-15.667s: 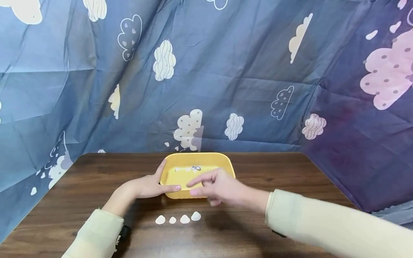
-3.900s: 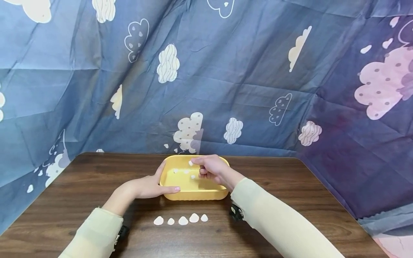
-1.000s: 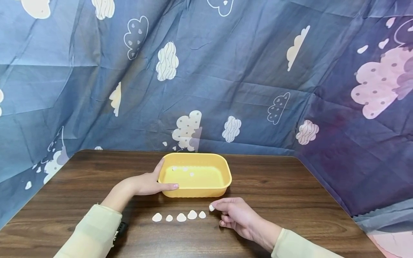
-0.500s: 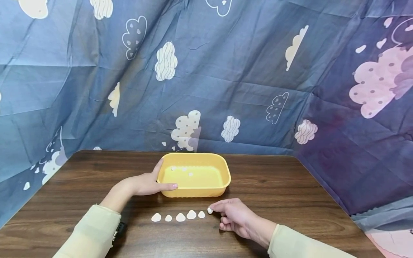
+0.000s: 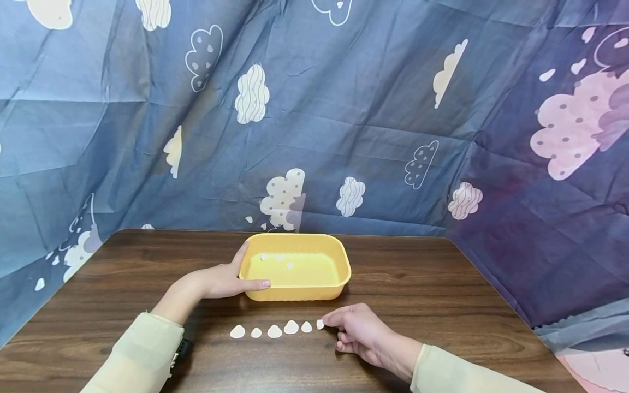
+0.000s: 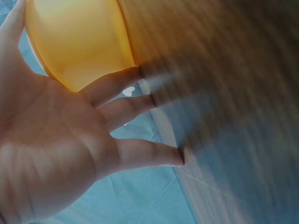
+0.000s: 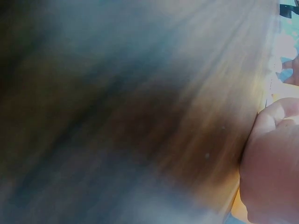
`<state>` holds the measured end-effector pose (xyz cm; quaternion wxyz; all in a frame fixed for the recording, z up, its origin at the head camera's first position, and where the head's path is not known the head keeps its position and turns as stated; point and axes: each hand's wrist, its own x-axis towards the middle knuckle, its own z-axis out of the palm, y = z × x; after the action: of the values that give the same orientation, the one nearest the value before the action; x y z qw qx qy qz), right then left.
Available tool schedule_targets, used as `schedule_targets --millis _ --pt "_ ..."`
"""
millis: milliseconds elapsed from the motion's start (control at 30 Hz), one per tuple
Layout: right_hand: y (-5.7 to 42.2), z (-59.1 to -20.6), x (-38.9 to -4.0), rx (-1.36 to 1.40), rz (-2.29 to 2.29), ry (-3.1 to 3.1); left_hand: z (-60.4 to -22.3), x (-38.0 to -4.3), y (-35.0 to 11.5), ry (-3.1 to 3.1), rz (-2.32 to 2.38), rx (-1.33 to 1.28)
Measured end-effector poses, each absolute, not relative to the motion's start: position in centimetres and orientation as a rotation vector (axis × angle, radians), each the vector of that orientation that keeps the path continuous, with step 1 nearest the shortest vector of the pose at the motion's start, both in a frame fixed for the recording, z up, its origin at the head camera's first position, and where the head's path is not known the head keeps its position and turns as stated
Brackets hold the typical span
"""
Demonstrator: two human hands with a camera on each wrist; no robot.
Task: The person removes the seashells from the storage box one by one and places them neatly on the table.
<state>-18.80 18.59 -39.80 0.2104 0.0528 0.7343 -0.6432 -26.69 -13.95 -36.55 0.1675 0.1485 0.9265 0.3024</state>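
Observation:
My left hand [image 5: 223, 279] rests at the left end of a yellow plastic bin [image 5: 295, 293], its thumb lying along the front wall. In the left wrist view its fingers look straight and spread, with the tips down at the table. My right hand [image 5: 361, 333] pinches a small white shell-like piece [image 5: 320, 324] at the tabletop, the other fingers curled under. That piece stands at the right end of a row of several similar white pieces [image 5: 274, 331]. The right wrist view shows the hand [image 7: 275, 158] only from behind; its fingertips are hidden.
Inside the bin lie 3 small white pieces [image 5: 290, 266], toward its left half. The brown wooden table [image 5: 417, 295] reaches back to a blue cloud-print curtain [image 5: 314, 136]. The row of pieces runs just in front of the bin.
The right hand has gone from inside the bin to the row's right end, bringing a white piece down to the table. Dark items seen earlier in the bin are gone. The left hand stays put.

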Motion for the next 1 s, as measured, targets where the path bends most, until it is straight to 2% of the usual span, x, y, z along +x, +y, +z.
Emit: schedule_targets --millis 1000 --pt "17.8 -40.1 -18.1 0.110 -1.741 2.184 -36.4 -26.6 -13.9 2.637 0.856 0.423"
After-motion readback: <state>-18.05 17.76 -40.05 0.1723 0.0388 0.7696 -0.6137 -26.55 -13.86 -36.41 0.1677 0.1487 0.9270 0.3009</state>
